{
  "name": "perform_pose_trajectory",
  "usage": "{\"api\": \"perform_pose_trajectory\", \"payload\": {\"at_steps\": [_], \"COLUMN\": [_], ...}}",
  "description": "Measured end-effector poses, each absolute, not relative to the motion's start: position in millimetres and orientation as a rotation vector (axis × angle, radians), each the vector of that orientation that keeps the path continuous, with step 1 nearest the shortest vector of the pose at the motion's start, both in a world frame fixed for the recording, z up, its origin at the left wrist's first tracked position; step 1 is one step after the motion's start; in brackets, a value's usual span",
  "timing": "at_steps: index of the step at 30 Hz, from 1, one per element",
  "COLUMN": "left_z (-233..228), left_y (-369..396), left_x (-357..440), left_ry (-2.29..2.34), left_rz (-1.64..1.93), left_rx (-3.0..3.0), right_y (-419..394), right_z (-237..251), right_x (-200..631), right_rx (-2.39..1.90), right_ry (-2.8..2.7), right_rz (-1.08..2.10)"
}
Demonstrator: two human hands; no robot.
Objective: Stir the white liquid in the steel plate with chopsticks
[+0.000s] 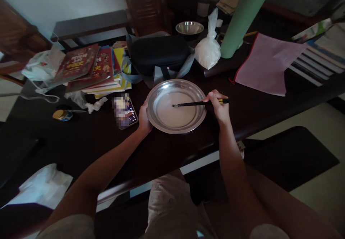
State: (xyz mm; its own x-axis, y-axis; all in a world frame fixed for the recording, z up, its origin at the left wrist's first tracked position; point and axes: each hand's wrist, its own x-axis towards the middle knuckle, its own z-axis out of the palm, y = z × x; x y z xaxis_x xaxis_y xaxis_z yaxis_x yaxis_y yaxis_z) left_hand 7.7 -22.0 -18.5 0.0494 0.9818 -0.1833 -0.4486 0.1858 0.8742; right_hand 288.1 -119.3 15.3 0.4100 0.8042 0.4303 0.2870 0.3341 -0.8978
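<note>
Centrally on the dark table [81, 138] sits a round, shallow steel plate [161, 88] with a raised rim and a pale, whitish layer covering its flat bottom. Black chopsticks [198, 103] lie almost horizontally across the plate, long axis running left to right; the tips point left and rest on the whitish layer near the plate's middle, while the yellowish rear ends project past the right rim. The right hand [219, 106] is closed around the chopsticks at the right rim. The left hand [144, 118] cups the plate's left rim, fingers partly curled, touching it. A phone [128, 111] lies just beside the left hand. Stacked books [91, 68] and a white bag [208, 50] lie beyond.
</note>
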Motion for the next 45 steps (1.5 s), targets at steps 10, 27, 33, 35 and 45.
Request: {"api": "perform_pose_trajectory", "payload": {"at_steps": [10,27,33,35,45], "left_z": [-22.8,-22.0,-26.7,-27.7,-28.2], "left_y": [-19.4,-19.8,-17.8,-17.3,-16.8], "left_x": [3.0,7.2,4.5,3.2,2.1], "left_ry": [0.941,0.931,0.912,0.908,0.906], "left_rz": [1.237,1.26,1.259,1.25,1.246], "left_rx": [0.742,0.764,0.761,0.753,0.733], "right_y": [-120.4,-120.6,-121.0,-121.2,-121.1], "right_z": [16.4,18.3,19.1,18.3,16.6], "right_x": [287.8,285.8,285.9,286.6,287.0], "right_rx": [-1.269,-1.248,-1.226,-1.222,-1.256], "right_ry": [-1.151,-1.154,-1.18,-1.161,-1.169], "right_rz": [0.5,0.5,0.484,0.505,0.541]}}
